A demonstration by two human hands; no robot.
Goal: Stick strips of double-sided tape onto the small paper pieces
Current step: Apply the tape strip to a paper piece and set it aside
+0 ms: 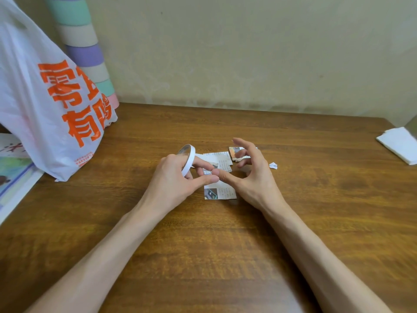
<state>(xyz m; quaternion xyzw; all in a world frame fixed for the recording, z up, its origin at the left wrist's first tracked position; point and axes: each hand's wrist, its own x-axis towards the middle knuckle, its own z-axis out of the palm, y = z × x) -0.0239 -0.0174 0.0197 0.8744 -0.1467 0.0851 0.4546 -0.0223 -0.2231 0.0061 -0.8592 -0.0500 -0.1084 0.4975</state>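
Items: one tape roll (188, 160) and at least three printed paper pieces (222, 192). The left hand (171, 179) fingers grasp the roll. The right hand (255, 177) fingers are released above the pieces, right of the roll.

Left hand (173, 177) grips tape roll (188, 160); right hand (250, 175) spread.

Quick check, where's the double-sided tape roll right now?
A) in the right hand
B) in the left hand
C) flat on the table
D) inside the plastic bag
B: the left hand grips the white tape roll on edge over the paper pieces, while the right hand has its fingers spread and holds no roll.
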